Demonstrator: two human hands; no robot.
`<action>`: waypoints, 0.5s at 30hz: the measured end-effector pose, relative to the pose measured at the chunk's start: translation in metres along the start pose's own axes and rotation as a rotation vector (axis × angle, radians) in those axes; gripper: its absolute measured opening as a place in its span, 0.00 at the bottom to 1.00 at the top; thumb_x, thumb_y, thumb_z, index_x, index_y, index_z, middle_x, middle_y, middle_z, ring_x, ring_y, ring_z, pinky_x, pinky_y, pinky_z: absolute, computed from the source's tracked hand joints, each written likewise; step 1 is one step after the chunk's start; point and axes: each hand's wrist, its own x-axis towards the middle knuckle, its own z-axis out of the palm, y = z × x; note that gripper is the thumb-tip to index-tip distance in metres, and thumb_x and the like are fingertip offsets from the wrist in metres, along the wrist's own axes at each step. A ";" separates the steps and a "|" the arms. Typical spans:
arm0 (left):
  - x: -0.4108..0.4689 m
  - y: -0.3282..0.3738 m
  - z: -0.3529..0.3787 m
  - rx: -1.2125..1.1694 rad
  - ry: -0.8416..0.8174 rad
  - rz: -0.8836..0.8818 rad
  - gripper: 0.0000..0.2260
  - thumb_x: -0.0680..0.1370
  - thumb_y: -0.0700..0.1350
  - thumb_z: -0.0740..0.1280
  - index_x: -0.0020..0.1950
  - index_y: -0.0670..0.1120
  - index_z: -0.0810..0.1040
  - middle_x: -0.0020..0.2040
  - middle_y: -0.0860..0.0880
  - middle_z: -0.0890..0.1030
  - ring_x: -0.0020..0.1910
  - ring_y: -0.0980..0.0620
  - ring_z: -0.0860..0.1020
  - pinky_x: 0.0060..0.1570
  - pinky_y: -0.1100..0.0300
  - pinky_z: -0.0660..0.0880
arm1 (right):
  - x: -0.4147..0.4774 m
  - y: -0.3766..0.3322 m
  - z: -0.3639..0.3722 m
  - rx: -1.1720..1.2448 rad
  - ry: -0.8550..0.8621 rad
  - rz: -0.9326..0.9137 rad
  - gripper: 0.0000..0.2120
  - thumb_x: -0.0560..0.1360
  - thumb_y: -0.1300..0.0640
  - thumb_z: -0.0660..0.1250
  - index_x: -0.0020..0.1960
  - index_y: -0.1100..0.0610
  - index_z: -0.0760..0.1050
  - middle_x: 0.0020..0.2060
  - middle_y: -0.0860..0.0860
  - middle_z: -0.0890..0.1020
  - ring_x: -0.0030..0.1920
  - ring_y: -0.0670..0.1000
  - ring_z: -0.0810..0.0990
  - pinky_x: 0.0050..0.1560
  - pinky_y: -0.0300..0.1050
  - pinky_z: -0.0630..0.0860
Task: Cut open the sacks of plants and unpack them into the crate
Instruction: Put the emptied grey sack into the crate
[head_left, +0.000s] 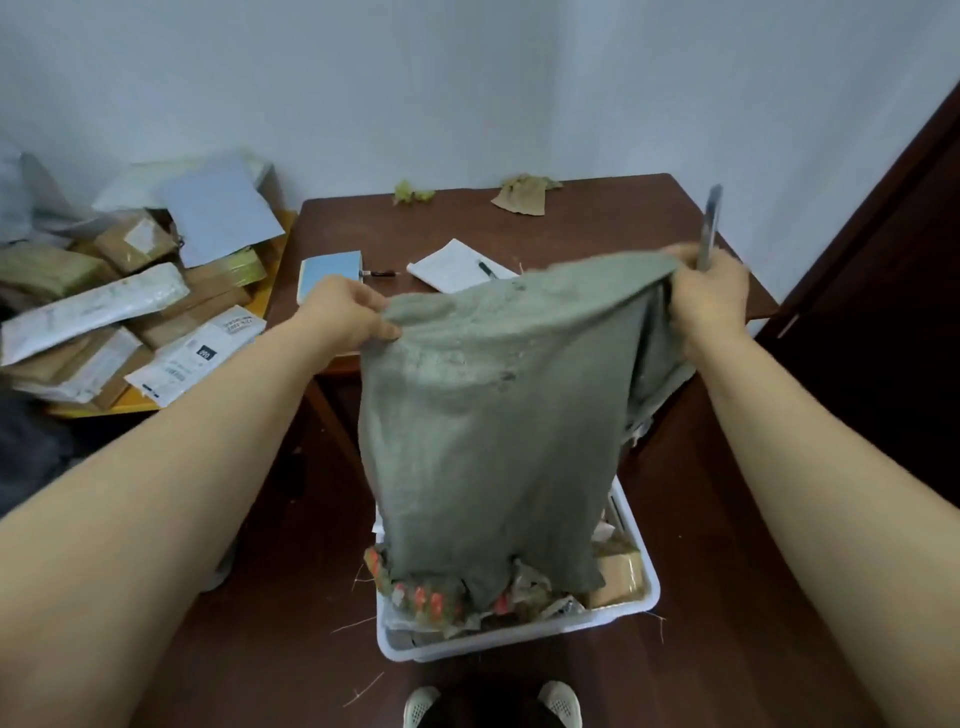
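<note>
sack (493, 415) is hanging upside down between both hands, grey woven stuff. left hand (345, 314) is pinching one top corner with its fingers curled round the cloth. right hand (709, 301) is gripping the other corner plus a thin grey blade (710, 223), maybe a box cutter, too blurry to say. the open end is dipping into the white crate (519, 642) on the floor, where a bundle (431, 603) with red-orange bits is poking out. behind it a brown table (571, 228) is carrying papers, and parcels (130, 312) are lying heaped on the left.

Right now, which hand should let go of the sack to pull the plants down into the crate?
Probably the left hand: it grips only the sack, while the right hand also holds the knife.
</note>
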 end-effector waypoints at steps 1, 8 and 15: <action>0.000 0.001 -0.003 -0.164 -0.028 -0.013 0.06 0.71 0.39 0.74 0.44 0.44 0.79 0.46 0.44 0.81 0.43 0.48 0.80 0.47 0.54 0.78 | -0.004 -0.010 0.002 0.025 0.018 -0.073 0.09 0.74 0.63 0.61 0.43 0.51 0.77 0.39 0.47 0.79 0.41 0.48 0.77 0.41 0.40 0.73; -0.003 -0.011 0.001 -0.300 0.042 -0.023 0.05 0.74 0.40 0.71 0.41 0.46 0.77 0.43 0.48 0.80 0.43 0.50 0.79 0.37 0.59 0.78 | -0.013 -0.019 -0.006 -0.128 -0.058 -0.195 0.11 0.76 0.62 0.61 0.51 0.55 0.82 0.43 0.46 0.80 0.44 0.43 0.77 0.44 0.32 0.70; -0.009 -0.002 0.000 -0.617 -0.009 -0.023 0.05 0.77 0.36 0.66 0.41 0.43 0.75 0.43 0.46 0.78 0.44 0.52 0.79 0.37 0.63 0.81 | -0.002 -0.026 -0.021 -0.098 -0.076 -0.142 0.10 0.70 0.64 0.66 0.44 0.52 0.83 0.41 0.48 0.83 0.43 0.45 0.81 0.49 0.39 0.78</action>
